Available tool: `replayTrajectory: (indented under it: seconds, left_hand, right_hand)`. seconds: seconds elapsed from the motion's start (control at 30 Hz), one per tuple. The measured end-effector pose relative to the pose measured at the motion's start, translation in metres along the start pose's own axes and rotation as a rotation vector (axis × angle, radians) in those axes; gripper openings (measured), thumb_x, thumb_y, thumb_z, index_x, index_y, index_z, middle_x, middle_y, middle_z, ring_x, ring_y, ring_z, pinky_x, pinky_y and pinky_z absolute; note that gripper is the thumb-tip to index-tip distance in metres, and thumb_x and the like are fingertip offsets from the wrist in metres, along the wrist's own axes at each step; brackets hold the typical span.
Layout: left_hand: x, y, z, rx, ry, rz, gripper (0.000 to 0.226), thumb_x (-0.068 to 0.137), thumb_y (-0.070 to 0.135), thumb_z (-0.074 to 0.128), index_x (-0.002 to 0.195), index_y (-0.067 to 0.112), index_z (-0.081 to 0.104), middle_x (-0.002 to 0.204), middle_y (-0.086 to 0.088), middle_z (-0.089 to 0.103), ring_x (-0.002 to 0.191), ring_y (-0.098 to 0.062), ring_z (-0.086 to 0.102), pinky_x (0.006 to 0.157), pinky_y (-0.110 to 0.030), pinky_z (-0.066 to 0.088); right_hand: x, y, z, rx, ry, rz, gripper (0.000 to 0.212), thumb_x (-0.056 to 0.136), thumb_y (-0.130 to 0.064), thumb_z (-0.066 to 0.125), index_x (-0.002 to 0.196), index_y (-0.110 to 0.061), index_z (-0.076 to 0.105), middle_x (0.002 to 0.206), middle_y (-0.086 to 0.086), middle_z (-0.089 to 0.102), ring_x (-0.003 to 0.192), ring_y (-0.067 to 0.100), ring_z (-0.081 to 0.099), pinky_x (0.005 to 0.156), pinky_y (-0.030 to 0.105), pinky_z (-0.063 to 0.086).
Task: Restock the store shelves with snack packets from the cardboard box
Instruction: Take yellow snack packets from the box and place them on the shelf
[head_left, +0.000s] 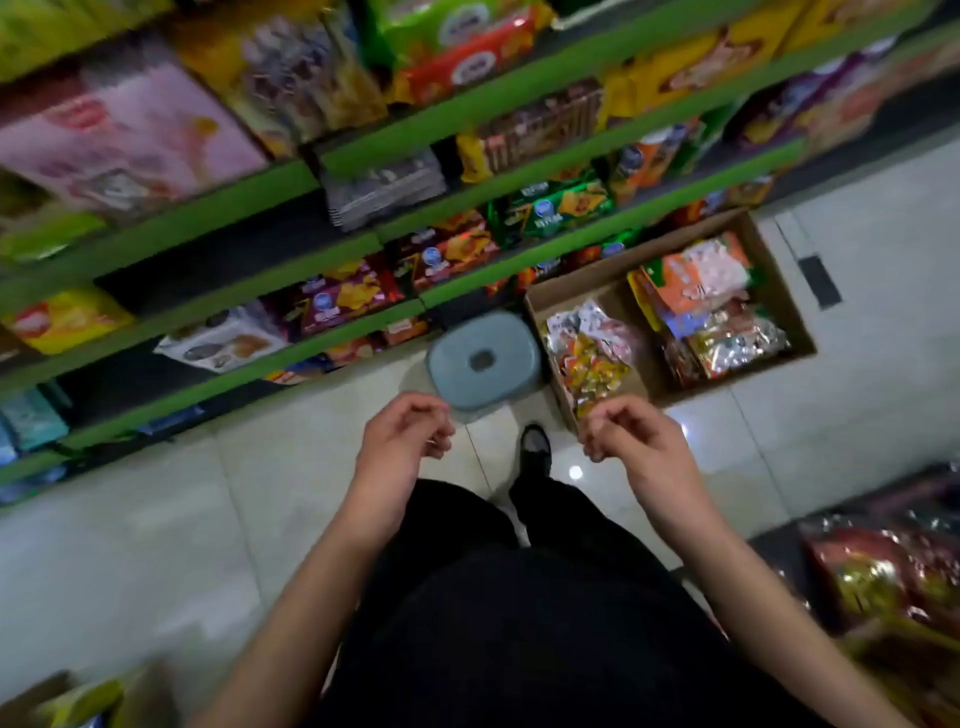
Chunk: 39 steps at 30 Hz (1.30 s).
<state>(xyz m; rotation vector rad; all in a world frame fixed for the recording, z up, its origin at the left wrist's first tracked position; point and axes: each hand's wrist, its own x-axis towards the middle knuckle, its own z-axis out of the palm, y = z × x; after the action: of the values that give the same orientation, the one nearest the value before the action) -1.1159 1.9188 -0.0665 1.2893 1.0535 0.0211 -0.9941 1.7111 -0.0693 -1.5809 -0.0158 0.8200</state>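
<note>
open cardboard box (779, 291), mixed colourful snack packets (711, 306)

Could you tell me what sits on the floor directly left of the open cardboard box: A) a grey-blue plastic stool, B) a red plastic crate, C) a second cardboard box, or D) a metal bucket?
A: a grey-blue plastic stool with a hole in its seat stands on the tiled floor between the lowest green shelf and the cardboard box of snack packets.
</note>
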Motion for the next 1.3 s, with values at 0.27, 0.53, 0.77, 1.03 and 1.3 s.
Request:
replayTrajectory:
  seconds: [0.27, 0.53, 0.77, 1.03, 1.3]
  left_hand:
    - [0.153, -0.052, 0.097, 0.318, -0.295, -0.217, 0.021, 0.098, 0.001, 0.052, 0.084, 0.014, 0.063, 0.066, -0.001, 0.063, 0.055, -0.011, 0.055, 0.054, -0.02, 0.043]
    - [0.332, -0.17, 0.204, 0.638, -0.491, -0.243, 0.023, 0.098, 0.006, 0.05, 0.08, 0.018, 0.057, 0.069, -0.004, 0.058, 0.057, -0.015, 0.051, 0.057, -0.028, 0.042]
    - [0.472, -0.284, 0.294, 1.035, -0.685, 0.03, 0.028, 0.094, 0.002, 0.054, 0.072, 0.019, 0.055, 0.092, -0.017, 0.066, 0.082, -0.023, 0.057, 0.08, -0.04, 0.053]
    - [0.559, -0.377, 0.332, 2.114, -1.27, 0.128, 0.043, 0.093, 0.028, 0.06, 0.133, 0.014, 0.061, 0.133, -0.013, 0.059, 0.11, -0.026, 0.057, 0.088, -0.031, 0.044]
    - [0.605, -0.417, 0.351, 2.303, -1.419, -0.065, 0.078, 0.09, 0.056, 0.062, 0.155, 0.022, 0.035, 0.161, -0.008, 0.031, 0.144, -0.03, 0.035, 0.117, -0.044, 0.032]
  right_hand:
    - [0.067, 0.096, -0.044, 0.072, 0.29, 0.17, 0.022, 0.092, 0.002, 0.056, 0.079, -0.014, 0.064, 0.066, -0.004, 0.065, 0.062, 0.011, 0.057, 0.061, 0.023, 0.048]
    - [0.184, 0.257, -0.066, 0.06, 0.447, 0.396, 0.014, 0.081, -0.021, 0.06, 0.07, -0.026, 0.068, 0.063, -0.005, 0.066, 0.059, 0.01, 0.058, 0.064, 0.034, 0.048]
    - [0.294, 0.415, -0.111, 0.163, 0.618, 0.53, 0.015, 0.085, -0.023, 0.063, 0.07, -0.02, 0.062, 0.055, -0.009, 0.063, 0.056, 0.012, 0.057, 0.061, 0.031, 0.048]
    - [0.391, 0.531, -0.119, 0.277, 0.586, 0.676, 0.016, 0.094, -0.01, 0.048, 0.105, -0.002, 0.057, 0.08, 0.013, 0.058, 0.063, 0.024, 0.056, 0.054, 0.03, 0.046]
    - [0.454, 0.601, -0.114, 0.038, 0.623, 0.737, 0.121, 0.072, -0.042, 0.086, 0.16, -0.02, 0.006, 0.166, 0.011, 0.014, 0.151, 0.031, 0.02, 0.12, 0.041, 0.027]
